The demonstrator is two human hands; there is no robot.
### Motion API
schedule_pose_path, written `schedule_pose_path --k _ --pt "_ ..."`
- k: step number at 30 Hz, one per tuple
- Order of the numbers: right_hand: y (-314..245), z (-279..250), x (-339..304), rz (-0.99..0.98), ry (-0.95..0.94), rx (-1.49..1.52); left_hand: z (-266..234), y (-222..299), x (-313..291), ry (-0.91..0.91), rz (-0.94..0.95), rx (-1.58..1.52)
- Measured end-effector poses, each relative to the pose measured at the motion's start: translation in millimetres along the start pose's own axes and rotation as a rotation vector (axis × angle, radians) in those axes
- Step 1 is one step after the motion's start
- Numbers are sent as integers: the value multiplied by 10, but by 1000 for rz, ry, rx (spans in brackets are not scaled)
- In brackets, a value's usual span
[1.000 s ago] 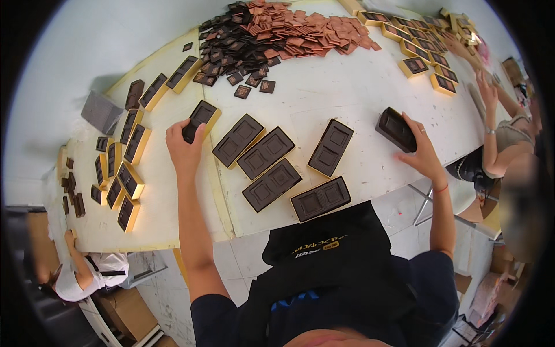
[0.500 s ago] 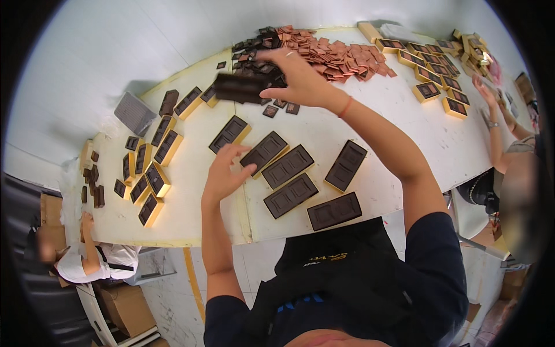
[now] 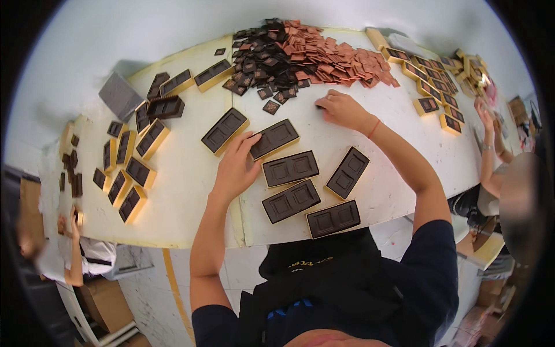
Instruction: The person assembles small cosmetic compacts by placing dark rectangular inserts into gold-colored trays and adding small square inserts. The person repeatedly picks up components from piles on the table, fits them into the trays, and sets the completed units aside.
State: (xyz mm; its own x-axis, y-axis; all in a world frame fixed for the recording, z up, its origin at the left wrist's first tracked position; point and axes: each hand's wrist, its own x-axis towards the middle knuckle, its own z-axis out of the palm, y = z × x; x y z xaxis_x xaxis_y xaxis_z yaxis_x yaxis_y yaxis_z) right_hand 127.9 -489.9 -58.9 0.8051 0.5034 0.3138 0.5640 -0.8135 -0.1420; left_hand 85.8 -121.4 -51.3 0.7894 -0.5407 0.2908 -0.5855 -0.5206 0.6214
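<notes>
My left hand point(image 3: 236, 168) grips the near-left end of a gold box point(image 3: 277, 139) with a dark two-hollow insert, fingers at its edge. My right hand point(image 3: 347, 113) is closed above the table, just below the pile; a small dark bit shows at its fingertips, too little to name. Around my hands lie more gold boxes with dark inserts: one to the upper left point(image 3: 225, 131), others nearer me point(image 3: 291, 168), and a slanted one point(image 3: 347, 172). A loose dark brown insert point(image 3: 165, 107) rests among the boxes on the left.
Dark square pieces point(image 3: 263, 66) and copper-coloured squares point(image 3: 341, 61) form a big pile at the back. Gold boxes stand in groups at left point(image 3: 152, 139) and far right point(image 3: 428, 106). Two people work beside the table's ends, one hand point(image 3: 484, 113) visible at right.
The dark insert has left my right hand and lies among the left boxes. That hand has moved right and closed. My left hand has shifted right, and its box is turned slightly.
</notes>
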Motion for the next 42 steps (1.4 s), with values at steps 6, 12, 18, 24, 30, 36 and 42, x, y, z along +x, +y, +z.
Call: schedule_pose_path --k 6,12,18,24,30,36,42 --pt "-590 -161 227 245 194 635 168 -48 64 3 59 -62" --pt "-1162 31 571 89 -98 847 210 -14 103 -5 -33 -235" --pt "-1059 -58 571 76 -139 699 201 -27 112 -33 -43 -230" --pt "-1102 14 489 -9 -81 663 169 98 98 59 163 -98" --pt "-489 -89 459 184 -50 814 213 143 122 53 195 -30" --pt "511 -32 466 121 358 -194 373 204 180 17 263 120" --pt "648 89 364 255 389 14 391 246 216 0 242 167"
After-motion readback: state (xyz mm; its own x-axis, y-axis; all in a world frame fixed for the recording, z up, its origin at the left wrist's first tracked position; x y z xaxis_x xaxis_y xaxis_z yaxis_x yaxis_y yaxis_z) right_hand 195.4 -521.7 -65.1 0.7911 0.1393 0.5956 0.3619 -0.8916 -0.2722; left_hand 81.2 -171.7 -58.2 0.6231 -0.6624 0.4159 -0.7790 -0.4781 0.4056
